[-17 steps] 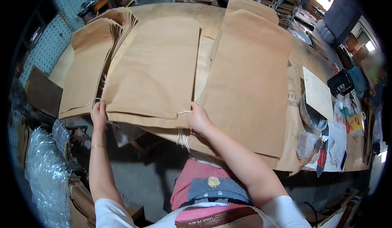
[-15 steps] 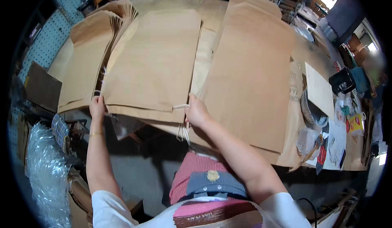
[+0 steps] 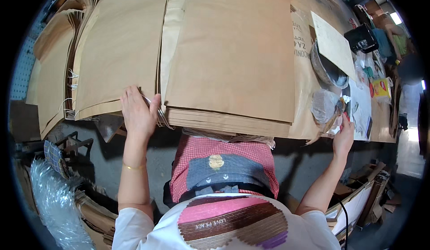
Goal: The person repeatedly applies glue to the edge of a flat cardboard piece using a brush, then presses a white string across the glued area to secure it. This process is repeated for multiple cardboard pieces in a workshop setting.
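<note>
The left hand (image 3: 138, 112) is lying spread on a bag (image 3: 121, 48); the right hand (image 3: 344, 137) is touching a red handle (image 3: 341, 126), closure unclear.

Brown paper stack (image 3: 235, 48): far end cut off. Right fingers (image 3: 350, 127) partly hide red-handled tool (image 3: 343, 123); co-worker (image 3: 400, 42) blurred.

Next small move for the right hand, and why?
Probably lift the red-handled tool toward the white cord: the right hand is at the tool, while the left hand lies on the paper stack's near edge, beside the cord.
</note>
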Demonstrator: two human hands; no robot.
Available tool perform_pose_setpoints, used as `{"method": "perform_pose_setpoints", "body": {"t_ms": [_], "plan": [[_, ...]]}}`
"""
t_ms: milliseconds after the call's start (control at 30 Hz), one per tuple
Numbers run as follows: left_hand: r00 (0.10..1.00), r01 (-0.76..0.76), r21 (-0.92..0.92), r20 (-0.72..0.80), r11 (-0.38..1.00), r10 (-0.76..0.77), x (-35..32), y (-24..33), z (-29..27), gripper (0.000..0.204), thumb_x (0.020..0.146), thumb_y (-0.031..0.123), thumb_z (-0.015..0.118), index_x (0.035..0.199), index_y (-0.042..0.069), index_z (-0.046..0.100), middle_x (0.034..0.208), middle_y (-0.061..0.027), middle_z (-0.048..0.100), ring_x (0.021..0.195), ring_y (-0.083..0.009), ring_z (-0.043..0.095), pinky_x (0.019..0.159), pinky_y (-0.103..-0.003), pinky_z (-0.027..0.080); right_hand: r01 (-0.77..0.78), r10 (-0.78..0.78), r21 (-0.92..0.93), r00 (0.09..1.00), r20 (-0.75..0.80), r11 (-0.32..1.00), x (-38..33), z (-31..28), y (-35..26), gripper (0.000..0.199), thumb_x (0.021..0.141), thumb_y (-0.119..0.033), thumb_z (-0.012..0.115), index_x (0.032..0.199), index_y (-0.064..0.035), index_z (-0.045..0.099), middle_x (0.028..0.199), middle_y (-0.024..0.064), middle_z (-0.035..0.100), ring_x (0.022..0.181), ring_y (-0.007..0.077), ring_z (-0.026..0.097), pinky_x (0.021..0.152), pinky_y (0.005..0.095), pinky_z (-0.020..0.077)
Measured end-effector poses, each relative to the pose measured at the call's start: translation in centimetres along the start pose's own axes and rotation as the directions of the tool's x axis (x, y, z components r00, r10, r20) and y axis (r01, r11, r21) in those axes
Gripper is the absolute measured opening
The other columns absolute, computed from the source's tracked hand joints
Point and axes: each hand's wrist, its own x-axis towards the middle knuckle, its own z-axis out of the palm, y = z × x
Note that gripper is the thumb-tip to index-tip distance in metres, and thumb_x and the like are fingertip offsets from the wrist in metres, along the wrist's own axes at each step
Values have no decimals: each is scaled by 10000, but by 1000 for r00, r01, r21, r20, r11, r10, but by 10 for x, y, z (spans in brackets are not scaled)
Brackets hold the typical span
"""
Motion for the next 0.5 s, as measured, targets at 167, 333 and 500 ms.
{"method": "perform_pose_setpoints", "body": {"t_ms": [167, 333, 500], "plan": [[957, 66, 48, 280, 997, -77, -4, -13, 37, 685, 940, 357, 476, 1380, -126, 271, 1442, -310, 279, 1378, -417, 206, 1143, -433, 166, 246, -240, 78, 967, -84, 966, -24, 25, 21, 488, 787, 27, 525, 1248, -130, 562, 1079, 161, 553, 974, 342, 573, 820, 415, 463], [954, 27, -434, 282, 900, 107, -8, -23, 6, 732, 830, 158, 640, 1430, -22, 262, 1482, -222, 278, 1397, -341, 226, 1145, -390, 187, 356, -301, 170, 910, -284, 919, 5, 5, 17, 293, 753, 38, 608, 1025, -67, 629, 894, 110, 609, 778, 333, 600, 700, 388, 503], [901, 88, -704, 359, 705, 245, 14, 34, 21, 886, 722, 4, 691, 1458, 0, 196, 1507, -185, 238, 1406, -299, 218, 1145, -378, 194, -21, 283, 779, 938, -202, 626, 73, -19, 2, 167, 809, -114, 711, 843, 32, 637, 690, 81, 647, 618, 87, 594, 548, 263, 461]]}}
